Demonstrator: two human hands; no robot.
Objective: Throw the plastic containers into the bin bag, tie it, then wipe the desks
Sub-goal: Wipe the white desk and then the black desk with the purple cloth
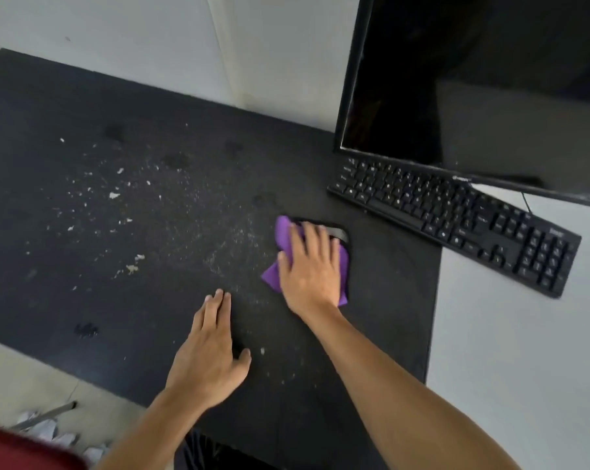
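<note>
The left hand (209, 347) lies flat, fingers straight, on the dark desk (32, 123) near its front edge; just beyond, the right hand (310, 266) presses the purple cloth (282, 234) under spread fingers; crumbs (114, 195) dot the open left; a keyboard (456, 215) and monitor (473, 89) block the far right.

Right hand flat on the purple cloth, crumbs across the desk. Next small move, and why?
Probably slide the right hand and purple cloth leftward across the black desk. The white crumbs and dusty specks lie left of the cloth, while the patch by the keyboard looks clean. The left hand rests flat near the path and may need to shift.
</note>
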